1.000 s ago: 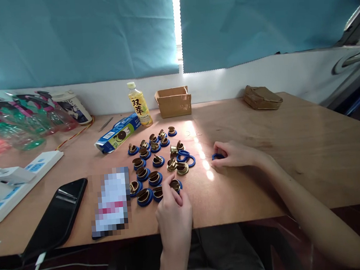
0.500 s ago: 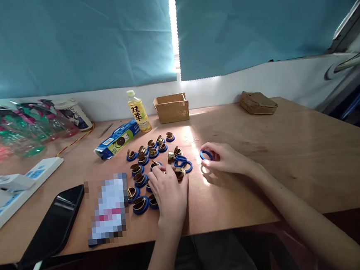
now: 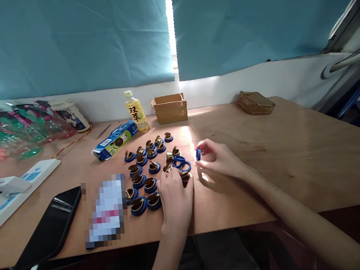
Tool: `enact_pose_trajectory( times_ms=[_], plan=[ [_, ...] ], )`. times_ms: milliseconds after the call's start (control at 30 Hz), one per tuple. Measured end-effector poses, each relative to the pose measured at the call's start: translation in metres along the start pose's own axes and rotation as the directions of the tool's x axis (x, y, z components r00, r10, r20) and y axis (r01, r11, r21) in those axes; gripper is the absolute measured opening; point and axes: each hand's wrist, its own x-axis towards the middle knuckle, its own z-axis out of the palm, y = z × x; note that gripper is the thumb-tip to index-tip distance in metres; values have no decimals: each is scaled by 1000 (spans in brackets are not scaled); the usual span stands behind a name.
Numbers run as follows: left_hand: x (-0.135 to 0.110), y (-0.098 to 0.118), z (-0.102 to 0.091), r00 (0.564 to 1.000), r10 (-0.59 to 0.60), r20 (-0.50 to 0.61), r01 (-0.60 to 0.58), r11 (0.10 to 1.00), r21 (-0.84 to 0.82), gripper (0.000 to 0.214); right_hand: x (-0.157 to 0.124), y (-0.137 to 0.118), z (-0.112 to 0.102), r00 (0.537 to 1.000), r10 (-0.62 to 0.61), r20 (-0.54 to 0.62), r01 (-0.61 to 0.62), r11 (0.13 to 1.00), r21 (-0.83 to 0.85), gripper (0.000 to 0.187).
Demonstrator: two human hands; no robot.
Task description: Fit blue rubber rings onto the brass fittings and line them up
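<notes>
My right hand pinches a blue ring between thumb and fingers, edge-on and just above the table. My left hand is closed round a brass-coloured fitting with a flap-like top, partly hidden by the fingers. Loose blue rings lie just beyond my left hand, beside brass fittings without visible rings. To its left stand several brass fittings with blue rings round their bases, their flaps tilted at various angles.
A black phone and a pixelated packet lie at left, near a white power strip. Behind are a drink bottle, a blue carton, an open cardboard box, a brown package and spray bottles.
The blue ring in my right hand has turned from face-on to edge-on. My left hand has shifted a little right and down with the brass fitting, uncovering more fittings beside it.
</notes>
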Motion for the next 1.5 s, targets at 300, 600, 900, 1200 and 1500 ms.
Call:
enact_pose_trajectory(
  times_ms=[300, 600, 900, 1200, 1500],
  plan=[
    [-18, 7, 1, 998, 17, 67, 20, 861, -508, 12, -4, -7, 4, 930, 74, 361, -281, 775, 566, 35],
    [-26, 5, 22, 989, -43, 138, 142, 469, -872, 32, -2, -6, -2, 836, 73, 543, -410, 742, 531, 40],
    [-27, 9, 20, 994, -91, 63, 95, 411, -907, 49, -4, -4, 0, 797, 52, 602, -408, 781, 473, 49],
    [-27, 6, 20, 982, -183, 56, 95, 215, -972, 32, -5, -6, 0, 797, 85, 598, -392, 826, 405, 53],
    [-27, -2, 19, 964, -224, 144, 174, 123, -977, 36, -7, -7, 5, 837, 125, 532, -357, 862, 360, 54]
  ],
)
